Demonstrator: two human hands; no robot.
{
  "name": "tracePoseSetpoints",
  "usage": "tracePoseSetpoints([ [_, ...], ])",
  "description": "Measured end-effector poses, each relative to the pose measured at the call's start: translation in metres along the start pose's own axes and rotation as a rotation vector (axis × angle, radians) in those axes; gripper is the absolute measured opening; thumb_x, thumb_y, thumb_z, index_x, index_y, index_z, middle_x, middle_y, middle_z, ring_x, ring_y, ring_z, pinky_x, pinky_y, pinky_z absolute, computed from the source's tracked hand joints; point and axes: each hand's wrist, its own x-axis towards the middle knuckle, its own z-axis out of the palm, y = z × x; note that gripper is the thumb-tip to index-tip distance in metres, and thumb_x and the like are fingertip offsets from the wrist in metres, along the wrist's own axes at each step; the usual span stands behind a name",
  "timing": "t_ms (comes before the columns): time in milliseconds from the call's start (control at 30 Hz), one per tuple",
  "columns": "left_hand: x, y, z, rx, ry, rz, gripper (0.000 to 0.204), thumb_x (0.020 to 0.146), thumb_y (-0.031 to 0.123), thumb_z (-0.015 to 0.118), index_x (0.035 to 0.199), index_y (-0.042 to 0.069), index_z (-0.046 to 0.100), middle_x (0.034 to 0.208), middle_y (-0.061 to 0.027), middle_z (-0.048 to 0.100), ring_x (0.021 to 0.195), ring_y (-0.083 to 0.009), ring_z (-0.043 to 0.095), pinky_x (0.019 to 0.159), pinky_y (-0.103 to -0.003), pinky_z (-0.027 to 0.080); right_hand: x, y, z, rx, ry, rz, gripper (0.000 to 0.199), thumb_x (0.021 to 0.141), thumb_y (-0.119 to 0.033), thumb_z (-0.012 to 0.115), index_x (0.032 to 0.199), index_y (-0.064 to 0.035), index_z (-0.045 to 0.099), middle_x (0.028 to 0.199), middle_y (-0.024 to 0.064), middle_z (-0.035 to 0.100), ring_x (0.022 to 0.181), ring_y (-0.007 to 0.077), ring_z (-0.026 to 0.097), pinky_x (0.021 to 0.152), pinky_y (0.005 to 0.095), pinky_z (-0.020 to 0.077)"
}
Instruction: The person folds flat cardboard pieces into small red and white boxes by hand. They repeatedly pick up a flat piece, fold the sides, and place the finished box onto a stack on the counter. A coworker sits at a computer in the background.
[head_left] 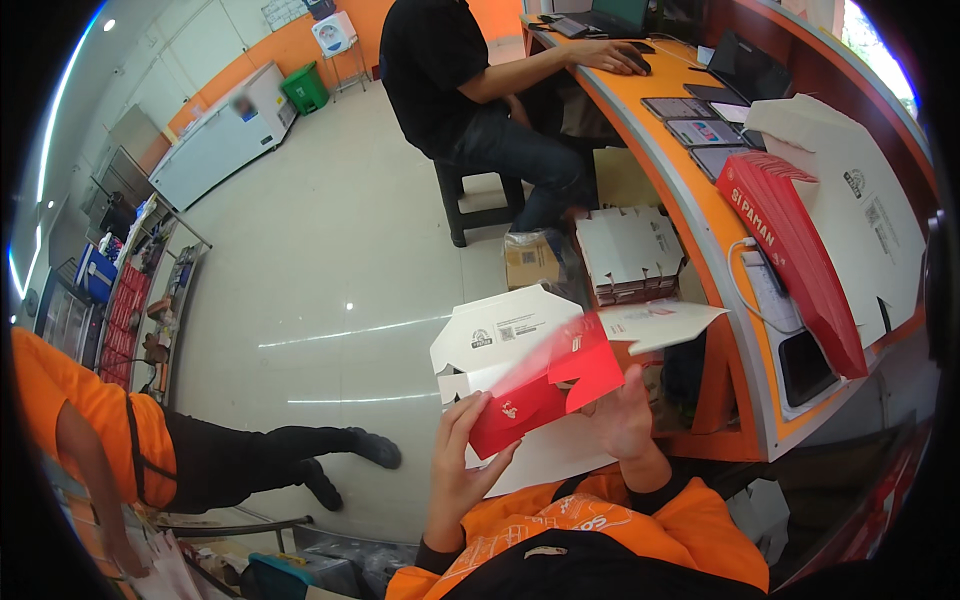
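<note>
A partly folded carton (540, 395), red on the outside and white inside, is in front of my body. Its white flap panel (490, 330) stands up at the far left, and another pale panel (665, 325) sticks out to the right, smeared by motion. My left hand (463, 450) grips the carton's left end, thumb on the near red side and fingers over the top edge. Beside the carton's right end is my right hand (627, 420), its fingers stretched upward and the palm turned toward the red flap. Whether it touches the flap I cannot tell.
To the right, an orange counter (700, 215) bears stacked red-and-white flat cartons (790, 250), tablets and a phone (806, 366). More flat cartons (630, 245) are stacked below it. A seated person (440, 90) uses a mouse. Another person (130, 440) stands at left.
</note>
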Motion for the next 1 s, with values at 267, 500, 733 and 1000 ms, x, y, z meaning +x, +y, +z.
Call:
tracePoseSetpoints([
  [267, 0.001, 0.0, -0.012, 0.133, 0.24, 0.067, 0.07, 0.057, 0.003, 0.082, 0.12, 0.004, 0.052, 0.116, -0.0132, 0.055, 0.106, -0.0279, 0.055, 0.086, -0.034, 0.048, 0.002, 0.005, 0.016, -0.706, 0.118, -0.153, 0.044, 0.083, -0.003, 0.061, 0.123, 0.0015, 0.044, 0.112, 0.0095, 0.056, 0.098, 0.0143, 0.056, 0.086, 0.0269, 0.0452],
  [500, 0.0, 0.003, -0.009, 0.215, 0.316, 0.119, 0.07, 0.058, 0.003, 0.083, 0.121, 0.005, 0.052, 0.115, -0.0119, 0.053, 0.106, -0.0253, 0.055, 0.081, -0.031, 0.05, 0.004, 0.039, 0.014, -0.661, 0.097, -0.03, 0.044, 0.085, -0.007, 0.065, 0.123, -0.0025, 0.044, 0.112, 0.0102, 0.056, 0.101, 0.0168, 0.057, 0.089, 0.0289, 0.0471],
  [733, -0.011, 0.0, 0.014, -0.078, 0.374, -0.048, 0.074, 0.063, 0.0, 0.08, 0.127, 0.004, 0.044, 0.114, -0.0112, 0.049, 0.11, -0.0215, 0.051, 0.084, -0.031, 0.049, 0.007, 0.047, 0.034, -0.67, 0.054, -0.089, 0.059, 0.083, -0.017, 0.069, 0.131, -0.0056, 0.036, 0.127, 0.008, 0.049, 0.119, 0.0185, 0.045, 0.1, 0.0324, 0.0376],
  [1000, 0.007, -0.035, 0.013, -1.076, 0.362, -0.556, 0.056, 0.09, 0.028, 0.058, 0.132, 0.003, 0.03, 0.128, -0.013, 0.044, 0.114, -0.0215, 0.051, 0.085, -0.032, 0.05, 0.022, 0.015, 0.015, -1.98, -0.275, -0.495, 0.038, 0.074, -0.005, 0.061, 0.111, -0.012, 0.062, 0.114, 0.0056, 0.061, 0.109, 0.0253, 0.054, 0.09, 0.036, 0.0434],
])
